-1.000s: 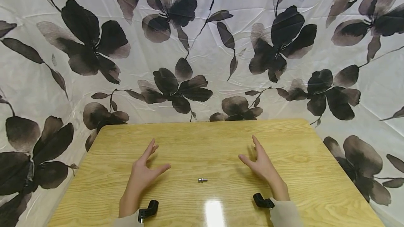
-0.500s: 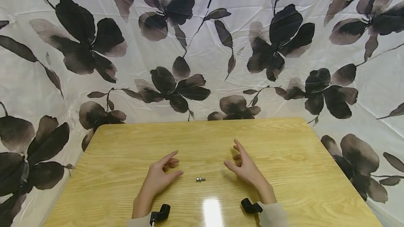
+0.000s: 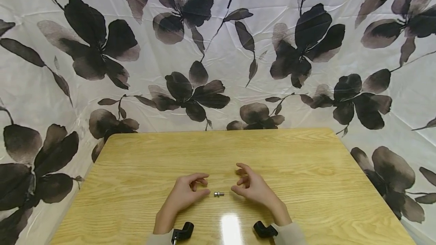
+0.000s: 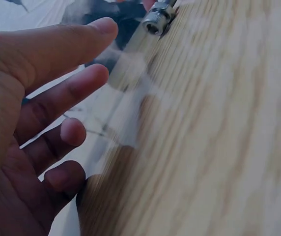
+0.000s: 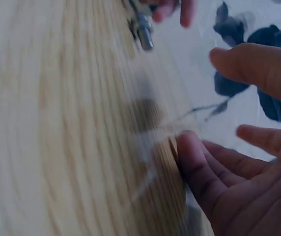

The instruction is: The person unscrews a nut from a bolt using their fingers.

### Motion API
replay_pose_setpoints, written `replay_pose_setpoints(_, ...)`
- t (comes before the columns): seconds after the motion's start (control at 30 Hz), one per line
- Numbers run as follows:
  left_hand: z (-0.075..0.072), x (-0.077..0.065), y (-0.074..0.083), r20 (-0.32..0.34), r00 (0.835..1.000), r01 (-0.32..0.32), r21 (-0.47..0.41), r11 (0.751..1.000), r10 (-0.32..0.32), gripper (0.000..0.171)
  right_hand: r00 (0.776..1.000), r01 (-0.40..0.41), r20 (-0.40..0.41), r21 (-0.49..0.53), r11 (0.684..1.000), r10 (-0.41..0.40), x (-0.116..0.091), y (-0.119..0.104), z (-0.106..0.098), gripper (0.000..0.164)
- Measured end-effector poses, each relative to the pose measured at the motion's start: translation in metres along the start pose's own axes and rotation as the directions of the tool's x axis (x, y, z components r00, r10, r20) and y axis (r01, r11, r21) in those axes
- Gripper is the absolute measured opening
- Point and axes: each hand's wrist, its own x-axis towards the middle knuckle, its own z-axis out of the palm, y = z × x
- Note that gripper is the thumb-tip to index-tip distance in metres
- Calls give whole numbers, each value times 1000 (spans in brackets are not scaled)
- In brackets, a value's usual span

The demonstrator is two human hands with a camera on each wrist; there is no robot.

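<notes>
A small silver metal bolt (image 3: 219, 194) lies on its side on the wooden table (image 3: 299, 162), its thicker end to the left and its thin shank to the right. Just left of it is my left hand (image 3: 185, 193), thumb and fingers apart with nothing between them. On the other side, my right hand (image 3: 256, 189) has its thumb tip close to the shank, fingers loosely bent and holding nothing. A round socket shows in the bolt's end (image 4: 153, 25) in the left wrist view. The shank (image 5: 145, 38) points towards the right hand in the right wrist view.
A white cloth with dark flowers (image 3: 197, 97) hangs behind the table and along its sides. Black camera mounts (image 3: 184, 231) sit at both wrists. A bright light reflection (image 3: 231, 228) shows on the tabletop near me.
Both hands have moved inward from the sides and come down nearer to the bolt, their fingers bending more. The bolt has stayed in place on the table.
</notes>
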Motion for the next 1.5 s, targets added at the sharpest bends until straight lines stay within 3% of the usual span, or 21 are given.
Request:
replay_pose_setpoints(0.17,6,4,3,50,999,2,23,1000,-3,42,998,26,56,-21,999,-24,1,-4,7,69)
replay_pose_setpoints(0.53,13,2,7,121,991,50,72,996,-58,44,997,55,54,-111,992,-50,0,-13,21,39)
replay_pose_setpoints(0.73,14,1,4,114,991,64,87,994,-74,43,995,84,64,-150,985,-75,0,-15,29,30)
replay_pose_setpoints(1.03,17,1,2,102,992,59,108,992,-71,28,996,89,4,-169,982,-89,0,-18,39,16)
replay_pose_setpoints(1.5,20,1,1,83,995,36,157,987,-49,11,995,91,-9,-212,973,-95,0,-20,43,9)
